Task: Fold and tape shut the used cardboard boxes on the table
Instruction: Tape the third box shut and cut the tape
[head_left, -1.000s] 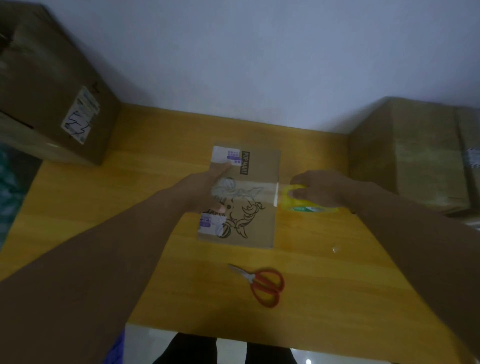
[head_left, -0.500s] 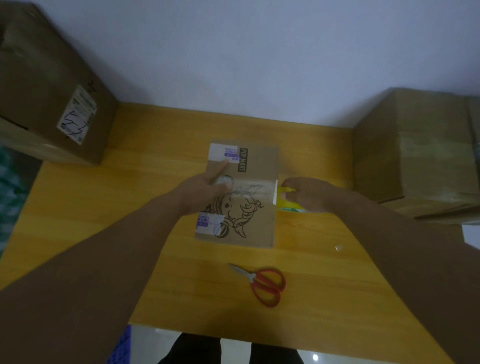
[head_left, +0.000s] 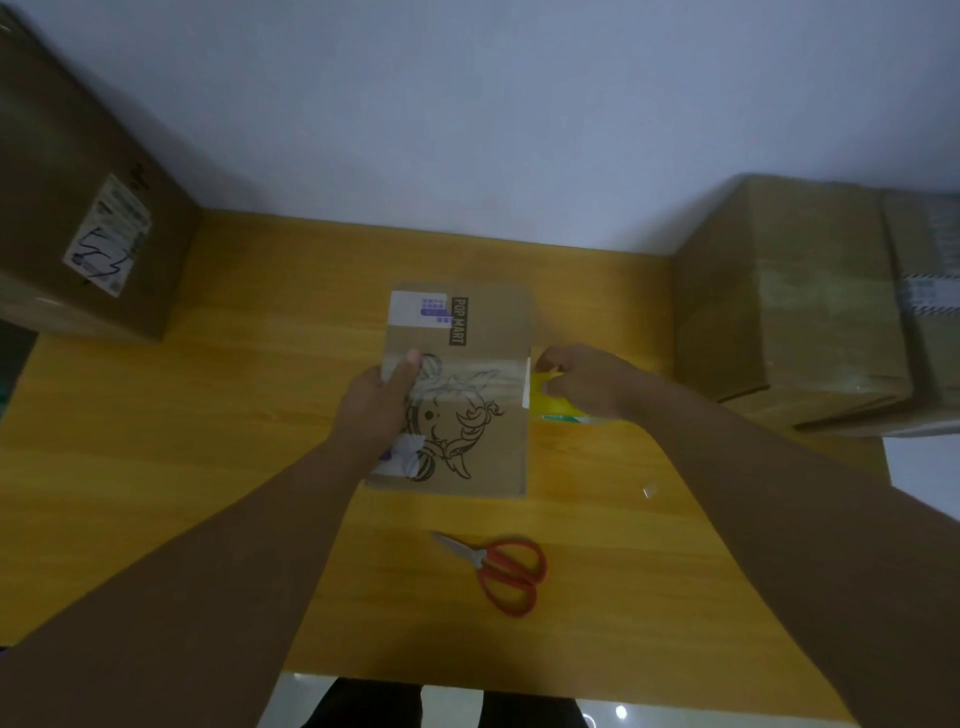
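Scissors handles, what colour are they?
Red. The scissors show best in the head view, lying on the wooden table.

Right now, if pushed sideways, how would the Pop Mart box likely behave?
The Pop Mart box lies low and flat, so it probably slides on the smooth wooden table rather than tipping. Being small cardboard, it likely feels light and fairly stiff.
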